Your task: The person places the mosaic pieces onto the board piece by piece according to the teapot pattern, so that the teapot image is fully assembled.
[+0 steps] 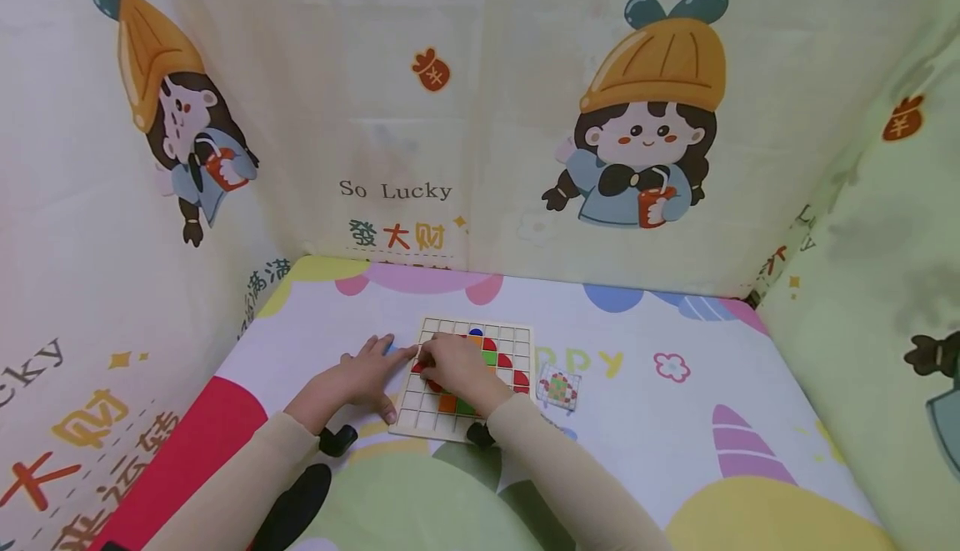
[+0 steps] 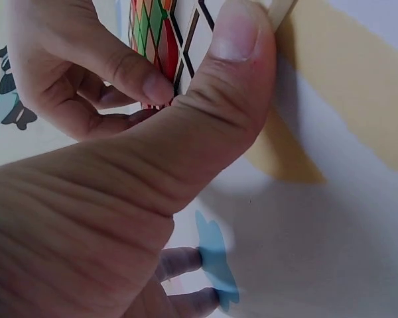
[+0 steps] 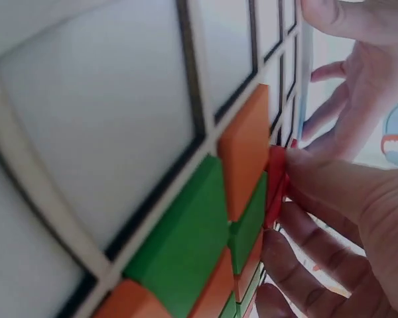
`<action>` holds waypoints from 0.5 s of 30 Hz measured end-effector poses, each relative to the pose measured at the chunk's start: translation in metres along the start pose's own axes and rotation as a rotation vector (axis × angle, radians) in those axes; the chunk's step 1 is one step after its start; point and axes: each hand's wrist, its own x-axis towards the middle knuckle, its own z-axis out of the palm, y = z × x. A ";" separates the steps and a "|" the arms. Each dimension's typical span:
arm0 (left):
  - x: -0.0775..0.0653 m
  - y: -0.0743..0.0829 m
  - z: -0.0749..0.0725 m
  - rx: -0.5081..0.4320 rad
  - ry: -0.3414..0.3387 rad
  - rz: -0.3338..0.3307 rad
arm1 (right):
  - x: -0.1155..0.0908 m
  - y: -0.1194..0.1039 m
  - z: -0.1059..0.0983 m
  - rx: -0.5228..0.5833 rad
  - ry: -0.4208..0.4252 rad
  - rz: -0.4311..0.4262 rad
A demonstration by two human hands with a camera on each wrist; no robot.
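Note:
A wooden grid board (image 1: 420,423) lies on the table, its middle cells filled with coloured tiles. In the head view, my right hand (image 1: 459,368) is over the left part of the grid. Its thumb and fingertips pinch a red tile (image 3: 276,182) at the board's surface, beside an orange tile (image 3: 245,152) and a green tile (image 3: 186,235). My left hand (image 1: 362,378) is spread along the board's left side. Its thumb (image 2: 235,40) rests on the near left corner and its index fingertip reaches the left edge, while other fingers touch the tablecloth.
Right of the board lies a small pattern card (image 1: 559,388) with a coloured design. A blue piece (image 1: 476,332) sits near the board's far side. Printed cloth walls (image 1: 495,159) enclose the table at the back and both sides.

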 end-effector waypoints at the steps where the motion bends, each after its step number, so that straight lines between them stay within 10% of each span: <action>1: 0.000 0.000 -0.001 0.003 0.001 0.000 | 0.000 0.000 -0.001 0.004 -0.004 -0.002; 15: 0.002 -0.007 -0.002 0.010 -0.020 0.023 | -0.013 0.038 -0.020 -0.001 -0.008 0.015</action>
